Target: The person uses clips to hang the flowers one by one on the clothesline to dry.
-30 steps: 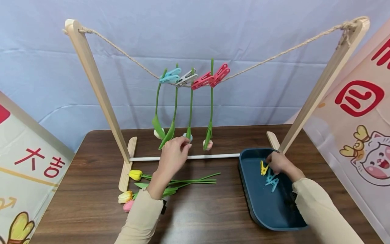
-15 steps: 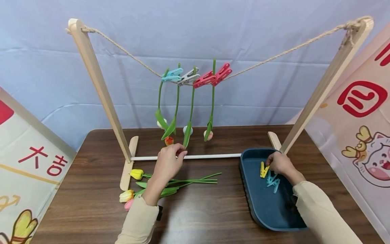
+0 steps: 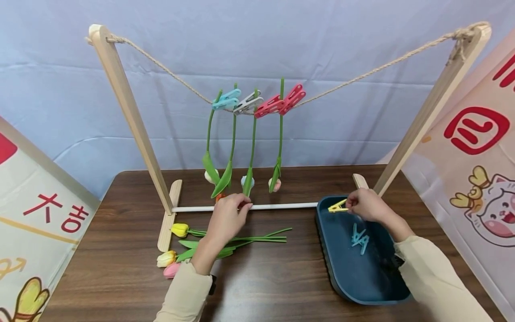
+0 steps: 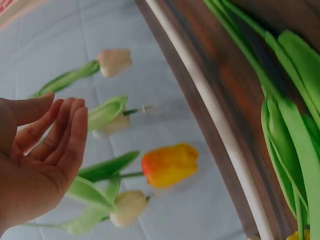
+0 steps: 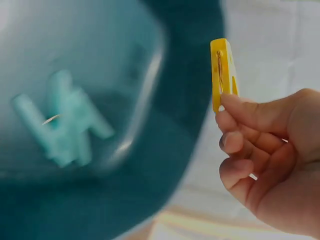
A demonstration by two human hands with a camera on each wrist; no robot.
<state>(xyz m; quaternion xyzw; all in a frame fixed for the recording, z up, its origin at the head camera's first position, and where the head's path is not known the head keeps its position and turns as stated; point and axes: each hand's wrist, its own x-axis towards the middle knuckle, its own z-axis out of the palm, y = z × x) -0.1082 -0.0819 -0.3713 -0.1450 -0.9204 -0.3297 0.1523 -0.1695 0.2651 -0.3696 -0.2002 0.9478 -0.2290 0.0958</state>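
My right hand (image 3: 370,205) pinches a yellow clothespin (image 5: 220,65) between thumb and index finger, over the far end of the dark blue tray (image 3: 354,281). Light blue clothespins (image 3: 359,239) lie in that tray. My left hand (image 3: 229,217), fingers loosely curled with nothing visible in them, hovers just under several upside-down artificial tulips. Among these, an orange tulip (image 4: 170,165) and a pale blue one (image 3: 247,181) hang closest to it. A light blue clothespin (image 3: 226,99), a grey clothespin (image 3: 248,103) and two red clothespins (image 3: 292,99) grip the stems on the rope (image 3: 374,69).
Wooden posts (image 3: 130,116) carry the rope at both sides, and a white rod (image 3: 285,206) joins their feet low across the table (image 3: 273,277). Loose tulips lie under the left forearm, including a yellow tulip (image 3: 179,230) and a pink tulip (image 3: 171,270).
My right hand has lifted the yellow clothespin off the tray bottom, turning it sideways. The left hand dipped away from the hanging tulips, then shifted slightly right; the flowers swayed.
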